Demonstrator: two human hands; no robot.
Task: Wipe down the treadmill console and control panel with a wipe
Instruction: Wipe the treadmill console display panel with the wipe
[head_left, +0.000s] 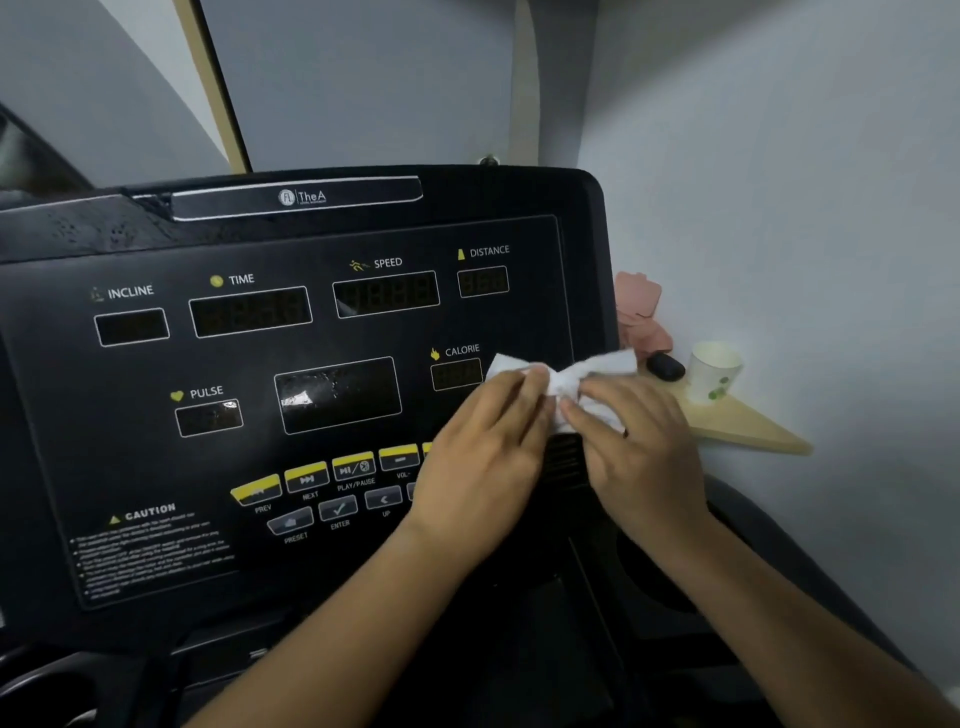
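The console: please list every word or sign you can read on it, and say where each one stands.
"TheA": top bar
"INCLINE", "TIME", "SPEED", "DISTANCE": upper windows
"PULSE", "CALORIE": lower windows
"PREV", "NEXT", "PLAY/PAUSE", "VOL": yellow buttons
"PRESET", "ENTER", "UP": grey buttons
"CAUTION": warning label; its small print is unreadable
Windows dark, no digits
Both hands hold the wipe, hiding further buttons

Pretty dim room, plain pale grey walls (779, 156) all round. A tan wooden strip (210, 83) runs up the wall on the left. On the right there's a small wooden corner shelf (737, 423) with a paper cup (714, 370), a dark little object (665, 366) and something pink (639, 312) on it.
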